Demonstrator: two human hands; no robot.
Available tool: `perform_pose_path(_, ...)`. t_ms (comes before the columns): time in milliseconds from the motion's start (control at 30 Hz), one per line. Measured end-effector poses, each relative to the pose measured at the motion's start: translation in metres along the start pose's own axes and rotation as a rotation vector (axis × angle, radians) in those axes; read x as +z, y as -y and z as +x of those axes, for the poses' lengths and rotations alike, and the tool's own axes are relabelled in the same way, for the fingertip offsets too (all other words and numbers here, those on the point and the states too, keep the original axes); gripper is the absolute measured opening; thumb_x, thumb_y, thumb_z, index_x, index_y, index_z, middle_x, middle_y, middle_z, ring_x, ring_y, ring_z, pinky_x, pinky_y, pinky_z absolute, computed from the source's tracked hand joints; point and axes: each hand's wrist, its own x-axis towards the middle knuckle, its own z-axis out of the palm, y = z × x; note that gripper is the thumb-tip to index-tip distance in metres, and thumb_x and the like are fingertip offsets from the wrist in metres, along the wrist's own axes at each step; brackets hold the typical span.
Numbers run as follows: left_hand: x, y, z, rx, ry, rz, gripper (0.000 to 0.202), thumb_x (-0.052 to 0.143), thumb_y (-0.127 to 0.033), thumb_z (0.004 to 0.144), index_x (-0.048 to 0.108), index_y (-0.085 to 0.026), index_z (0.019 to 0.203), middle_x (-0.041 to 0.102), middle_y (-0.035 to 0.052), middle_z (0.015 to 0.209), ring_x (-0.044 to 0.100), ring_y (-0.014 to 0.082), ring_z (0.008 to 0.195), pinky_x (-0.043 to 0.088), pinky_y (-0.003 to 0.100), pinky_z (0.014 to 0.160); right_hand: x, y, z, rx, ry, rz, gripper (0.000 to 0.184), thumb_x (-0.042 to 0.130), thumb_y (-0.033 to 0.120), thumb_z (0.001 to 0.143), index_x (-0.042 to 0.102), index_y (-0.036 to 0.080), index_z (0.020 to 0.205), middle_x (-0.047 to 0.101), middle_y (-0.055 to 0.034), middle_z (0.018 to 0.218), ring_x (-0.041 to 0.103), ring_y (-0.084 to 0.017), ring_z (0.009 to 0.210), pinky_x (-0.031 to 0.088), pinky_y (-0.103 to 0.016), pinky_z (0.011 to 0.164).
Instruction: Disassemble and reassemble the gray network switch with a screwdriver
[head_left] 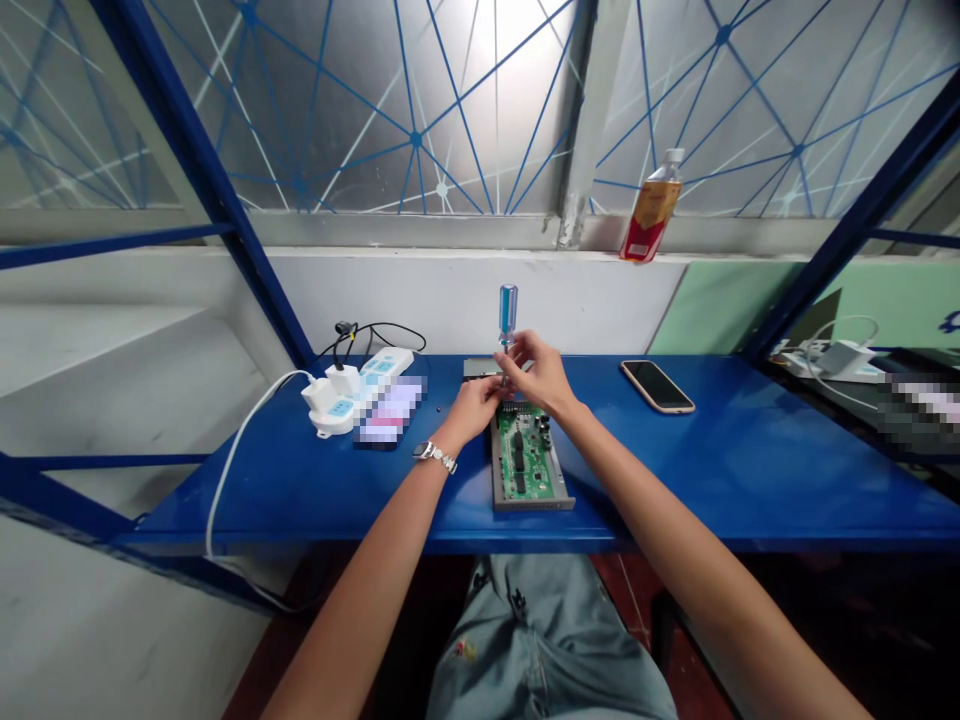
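A screwdriver (508,308) with a clear blue handle stands upright over the far end of an open metal case. My right hand (541,376) is closed around its shaft, just below the handle. Low beside the shaft, my left hand (475,406) has its fingers pinched together at the far end of the case; what they grip, if anything, is hidden. Inside the grey metal case (534,505) lies a green circuit board (534,462) with black chips and other parts. Both hands cover the screwdriver's tip and the board's far edge.
On the blue table (360,510), a white power strip (386,367) with plugs and cables lies left, beside a blurred-out phone-like rectangle (391,412). A phone (658,386) lies to the right. A bottle (651,215) stands on the ledge behind. Blue metal posts flank the table.
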Motion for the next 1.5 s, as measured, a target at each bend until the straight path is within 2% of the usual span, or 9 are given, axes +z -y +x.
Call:
perform_pose_path(100,0.002,-0.002,-0.001,-0.036,-0.028,-0.029,0.022,0.058,-0.022,0.094,0.077,-0.018,0.105,0.081,0.0091,0.101,0.076,0.0247,0.095,0.058,0.035,0.089,-0.005,0.011,0.008,0.025,-0.119,-0.124,0.040,0.070,0.060,0.083,0.055,0.024,0.082,0.064,0.0013,0.069,0.057,-0.015,0.061,0.041,-0.030,0.061)
perform_pose_path(233,0.007,0.002,-0.002,-0.091,-0.060,-0.086,0.021,0.060,-0.024,0.094,0.076,-0.017,0.105,0.081,0.0097,0.099,0.078,0.0235,0.091,0.060,0.035,0.088,-0.007,0.019,0.019,0.027,-0.147,-0.290,0.050,0.068,0.064,0.084,0.048,0.023,0.063,0.057,-0.0006,0.057,0.052,-0.017,0.057,0.035,-0.031,0.058)
perform_pose_path(433,0.009,0.005,-0.002,-0.113,-0.080,-0.097,0.020,0.063,-0.025,0.093,0.076,-0.016,0.105,0.081,0.0106,0.099,0.078,0.0239,0.091,0.060,0.036,0.089,-0.006,0.023,0.024,0.015,-0.130,-0.398,0.042,0.067,0.056,0.088,0.054,0.023,0.065,0.058,-0.0059,0.061,0.060,-0.024,0.068,0.036,-0.033,0.061)
perform_pose_path(600,0.009,0.005,-0.002,-0.121,-0.094,-0.102,0.020,0.065,-0.026,0.092,0.078,-0.016,0.104,0.081,0.0105,0.098,0.078,0.0246,0.091,0.060,0.037,0.090,-0.007,0.025,0.021,-0.069,-0.112,-0.430,0.036,0.060,0.050,0.093,0.056,0.023,0.070,0.062,-0.0051,0.066,0.056,-0.020,0.065,0.031,-0.031,0.059)
perform_pose_path(767,0.008,0.005,-0.003,-0.148,-0.110,-0.145,0.021,0.070,-0.030,0.088,0.078,-0.015,0.101,0.081,0.0112,0.097,0.077,0.0263,0.093,0.060,0.038,0.090,-0.013,0.022,0.021,-0.107,-0.007,-0.385,0.035,0.057,0.049,0.095,0.053,0.022,0.072,0.063,-0.0031,0.068,0.054,-0.017,0.063,0.029,-0.030,0.059)
perform_pose_path(1067,0.008,0.003,-0.004,-0.165,-0.141,-0.193,0.020,0.074,-0.030,0.084,0.078,-0.015,0.096,0.081,0.0103,0.093,0.077,0.0256,0.090,0.060,0.037,0.087,-0.028,0.009,0.029,-0.140,0.260,-0.101,0.032,0.053,0.049,0.098,0.057,0.021,0.083,0.067,-0.0033,0.079,0.058,-0.017,0.070,0.038,-0.030,0.063)
perform_pose_path(1233,0.010,0.000,-0.005,-0.164,-0.176,-0.146,0.018,0.075,-0.031,0.084,0.078,-0.016,0.093,0.081,0.0094,0.091,0.077,0.0254,0.088,0.060,0.036,0.085,-0.021,0.018,0.026,-0.048,-0.021,-0.281,0.050,0.069,0.067,0.083,0.053,0.023,0.066,0.056,-0.0021,0.058,0.052,-0.018,0.059,0.036,-0.033,0.059)
perform_pose_path(1300,0.011,0.000,-0.005,-0.162,-0.179,-0.129,0.019,0.075,-0.033,0.085,0.078,-0.017,0.093,0.081,0.0088,0.089,0.077,0.0253,0.087,0.061,0.036,0.084,-0.016,0.021,0.026,-0.050,-0.081,-0.340,0.052,0.069,0.069,0.081,0.052,0.024,0.061,0.052,-0.0024,0.053,0.051,-0.018,0.057,0.035,-0.033,0.058)
perform_pose_path(1500,0.009,0.000,-0.004,-0.152,-0.164,-0.078,0.025,0.073,-0.040,0.087,0.077,-0.017,0.094,0.081,0.0099,0.091,0.077,0.0253,0.086,0.060,0.036,0.084,-0.012,0.023,0.026,-0.100,-0.004,-0.401,0.040,0.061,0.053,0.093,0.055,0.022,0.067,0.061,-0.0049,0.063,0.055,-0.019,0.060,0.034,-0.032,0.058)
